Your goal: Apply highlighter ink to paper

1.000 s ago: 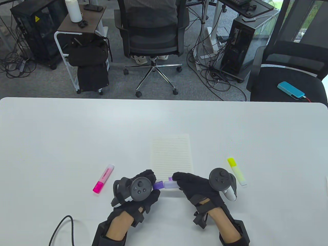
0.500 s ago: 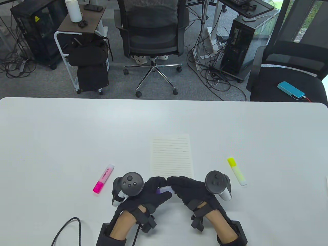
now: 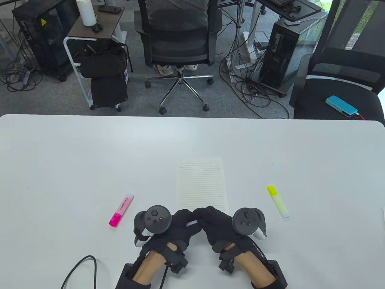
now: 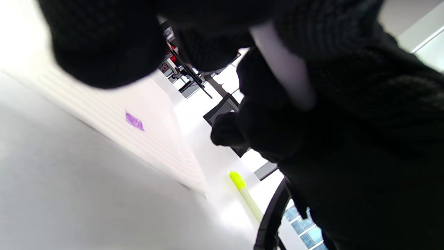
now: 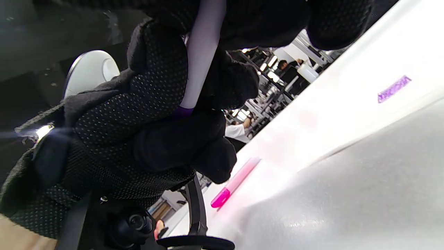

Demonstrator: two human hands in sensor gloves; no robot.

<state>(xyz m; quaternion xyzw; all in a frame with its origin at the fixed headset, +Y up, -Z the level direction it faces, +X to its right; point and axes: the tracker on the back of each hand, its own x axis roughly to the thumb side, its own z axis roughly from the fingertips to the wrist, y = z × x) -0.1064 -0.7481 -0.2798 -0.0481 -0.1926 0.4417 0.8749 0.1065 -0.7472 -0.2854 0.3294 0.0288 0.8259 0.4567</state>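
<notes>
1. Hands: my left hand and right hand both grip the purple highlighter, above the table, beside the paper's near edge.
2. Mark: purple ink on paper.
3. Risk: I judge the cap may seat crooked; gloves hide the joint.

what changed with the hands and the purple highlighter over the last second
A second ago the purple cap in the left hand and the purple highlighter body in the right hand were apart but close. Both hands then closed together toward the table's near edge, pushing the cap on; now only a sliver of the pen shows. The paper, its purple mark, the pink highlighter and yellow highlighter stayed put.
</notes>
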